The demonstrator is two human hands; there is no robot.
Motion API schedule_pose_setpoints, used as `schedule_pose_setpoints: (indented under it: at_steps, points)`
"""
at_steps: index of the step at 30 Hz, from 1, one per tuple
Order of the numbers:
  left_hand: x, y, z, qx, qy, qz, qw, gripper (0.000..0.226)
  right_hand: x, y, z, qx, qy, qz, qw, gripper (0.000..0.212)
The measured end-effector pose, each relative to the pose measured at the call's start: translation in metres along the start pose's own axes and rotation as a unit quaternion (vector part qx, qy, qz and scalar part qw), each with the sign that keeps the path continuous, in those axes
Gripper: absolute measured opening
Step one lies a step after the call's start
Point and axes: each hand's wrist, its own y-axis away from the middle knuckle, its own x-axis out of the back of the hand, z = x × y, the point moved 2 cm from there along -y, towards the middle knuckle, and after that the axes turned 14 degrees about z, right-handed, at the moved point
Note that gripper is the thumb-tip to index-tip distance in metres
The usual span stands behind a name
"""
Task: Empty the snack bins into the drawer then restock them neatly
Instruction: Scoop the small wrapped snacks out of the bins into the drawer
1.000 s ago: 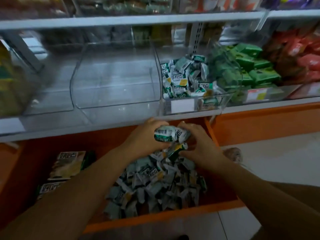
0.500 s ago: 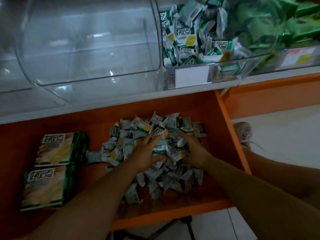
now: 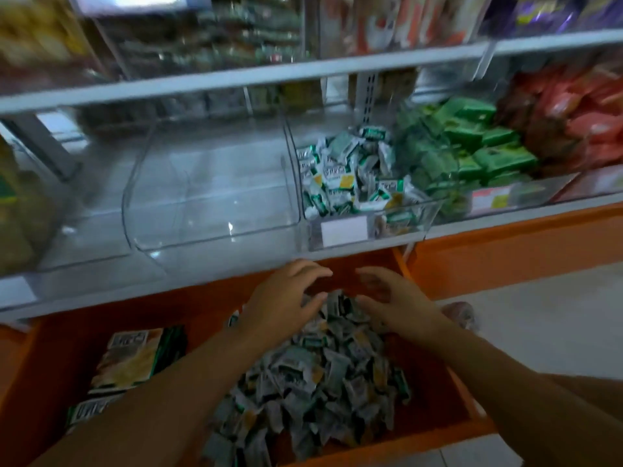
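- The heap of small snack packets lies in the orange drawer, under both hands and nearer than them.
- The left hand and right hand hover over the heap's far end, fingers spread, gripping nothing.
- Beyond the left hand sits a clear bin. Beyond the right, a second bin holds like packets.

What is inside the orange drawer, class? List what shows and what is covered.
The orange drawer holds a heap of small green-and-white snack packets and two larger flat packs at its left. The forearms hide part of the heap; the floor beneath it is covered.
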Motion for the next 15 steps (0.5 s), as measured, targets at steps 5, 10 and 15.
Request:
schedule_pose_setpoints:
  at_steps: [5, 10, 15]
  points:
    - [0.070, -0.075, 0.037, -0.083, 0.010, 0.135, 0.987, 0.029, 0.077, -0.034, -0.056, 0.083, -0.047, 0.137, 0.986, 0.022]
    - [0.073, -0.173, 0.029, -0.045, -0.019, 0.071, 0.996, 0.039, 0.100, -0.113, -0.058, 0.078, 0.069, 0.126, 0.987, 0.039]
    - [0.026, -0.249, 0.002, 0.008, -0.110, -0.084, 0.990, 0.074, 0.079, -0.197, -0.033, 0.016, 0.127, 0.079, 0.989, 0.083]
